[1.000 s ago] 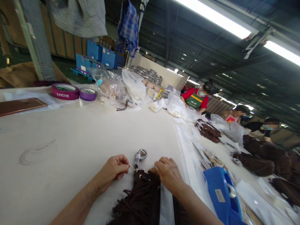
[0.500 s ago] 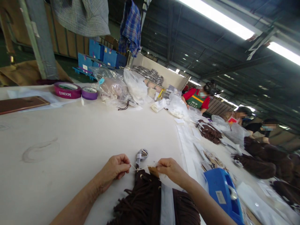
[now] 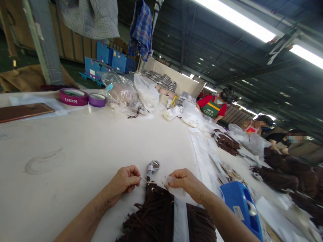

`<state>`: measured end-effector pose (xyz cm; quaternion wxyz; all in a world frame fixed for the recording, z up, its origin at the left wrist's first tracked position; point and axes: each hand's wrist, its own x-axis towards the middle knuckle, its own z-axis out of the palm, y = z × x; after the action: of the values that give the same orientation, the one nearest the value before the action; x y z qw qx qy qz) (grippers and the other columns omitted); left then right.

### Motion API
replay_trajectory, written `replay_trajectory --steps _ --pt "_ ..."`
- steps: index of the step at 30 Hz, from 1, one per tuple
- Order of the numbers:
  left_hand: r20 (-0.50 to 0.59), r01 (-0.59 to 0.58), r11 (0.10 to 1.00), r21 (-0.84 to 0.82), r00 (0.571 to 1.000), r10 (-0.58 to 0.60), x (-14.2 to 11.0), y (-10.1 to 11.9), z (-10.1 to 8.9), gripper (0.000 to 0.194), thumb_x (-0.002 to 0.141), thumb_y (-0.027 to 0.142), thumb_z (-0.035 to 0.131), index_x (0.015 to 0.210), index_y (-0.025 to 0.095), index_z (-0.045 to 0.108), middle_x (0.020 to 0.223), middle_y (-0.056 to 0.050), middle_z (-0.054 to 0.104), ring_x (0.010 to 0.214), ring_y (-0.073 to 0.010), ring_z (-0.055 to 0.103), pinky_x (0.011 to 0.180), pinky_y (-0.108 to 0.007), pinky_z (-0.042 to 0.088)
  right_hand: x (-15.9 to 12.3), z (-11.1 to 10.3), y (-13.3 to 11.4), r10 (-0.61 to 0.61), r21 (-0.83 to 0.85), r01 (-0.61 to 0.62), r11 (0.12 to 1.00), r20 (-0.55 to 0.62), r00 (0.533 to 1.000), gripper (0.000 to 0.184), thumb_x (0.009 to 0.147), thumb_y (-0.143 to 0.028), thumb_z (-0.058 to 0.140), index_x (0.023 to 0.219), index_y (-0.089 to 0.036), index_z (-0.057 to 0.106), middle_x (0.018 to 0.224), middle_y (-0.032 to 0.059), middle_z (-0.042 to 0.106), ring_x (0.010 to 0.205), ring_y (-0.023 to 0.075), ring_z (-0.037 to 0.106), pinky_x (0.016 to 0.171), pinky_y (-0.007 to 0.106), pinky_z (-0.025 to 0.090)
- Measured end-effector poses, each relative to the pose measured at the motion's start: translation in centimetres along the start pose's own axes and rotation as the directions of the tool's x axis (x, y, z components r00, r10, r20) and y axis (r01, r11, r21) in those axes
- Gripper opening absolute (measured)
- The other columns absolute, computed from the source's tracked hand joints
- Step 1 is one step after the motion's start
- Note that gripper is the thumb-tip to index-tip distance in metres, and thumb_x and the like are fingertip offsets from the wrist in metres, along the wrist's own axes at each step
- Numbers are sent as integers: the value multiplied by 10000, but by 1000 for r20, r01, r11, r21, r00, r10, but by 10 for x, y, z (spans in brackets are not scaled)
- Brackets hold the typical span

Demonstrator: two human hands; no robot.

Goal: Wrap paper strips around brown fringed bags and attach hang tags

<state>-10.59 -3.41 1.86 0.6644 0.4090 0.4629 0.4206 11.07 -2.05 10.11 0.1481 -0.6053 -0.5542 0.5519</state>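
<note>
A dark brown fringed bag (image 3: 153,215) lies at the near edge of the white table (image 3: 83,151), with a metal clasp (image 3: 152,166) at its top. My left hand (image 3: 123,183) is pinched shut on a thin white string beside the clasp. My right hand (image 3: 185,181) is closed on the string's other end and on a small clear plastic sleeve with a tag (image 3: 175,190). The string runs taut between the two hands across the top of the bag.
A blue tape dispenser (image 3: 239,208) stands just right of my right arm. Purple tape rolls (image 3: 73,96), a phone (image 3: 24,111) and plastic bags (image 3: 131,95) lie at the far left. Several people work along the right side, amid more brown bags (image 3: 277,174).
My right hand has turned and lifted slightly, bringing the clear sleeve with the tag up into view. My left hand has stayed pinched on the string.
</note>
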Motion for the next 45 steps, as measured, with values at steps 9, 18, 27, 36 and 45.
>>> replay_trajectory --steps 9,18,27,36,45 --pt "-3 -17 1000 7 1000 17 -1 1 0 201 520 304 594 616 158 494 484 26 540 345 -41 307 376 -186 147 -1 7 -7 14 129 -18 991 30 999 179 508 -299 620 540 -158 516 544 37 631 481 130 524 475 240 352" --pt "-7 -20 1000 10 1000 20 0 0 0 210 525 316 601 619 159 497 492 22 548 355 -46 325 381 -186 165 1 3 2 -617 -769 399 499 8 787 146 805 -174 424 735 -181 552 812 47 582 715 144 519 669 274 372" --pt "-6 -20 1000 0 1000 20 -1 1 0 207 527 314 593 615 155 495 492 24 540 358 -39 309 388 -189 151 17 15 27 -137 200 143 969 -48 989 188 611 -318 608 636 -153 522 558 -32 505 518 97 421 537 235 304" --pt "-5 -16 1000 -2 1000 16 -1 2 1 209 526 312 586 621 154 489 491 27 544 351 -35 313 382 -187 154 13 27 20 -88 412 47 910 82 993 132 550 -253 592 584 -163 503 525 -34 494 476 82 408 493 224 275" --pt "-3 -16 1000 -6 1000 16 0 -1 0 216 522 314 586 627 151 489 485 31 545 350 -33 316 379 -183 161 12 15 22 -288 -272 257 927 -82 954 132 717 -270 510 644 -194 432 542 -45 478 546 128 548 519 228 380"
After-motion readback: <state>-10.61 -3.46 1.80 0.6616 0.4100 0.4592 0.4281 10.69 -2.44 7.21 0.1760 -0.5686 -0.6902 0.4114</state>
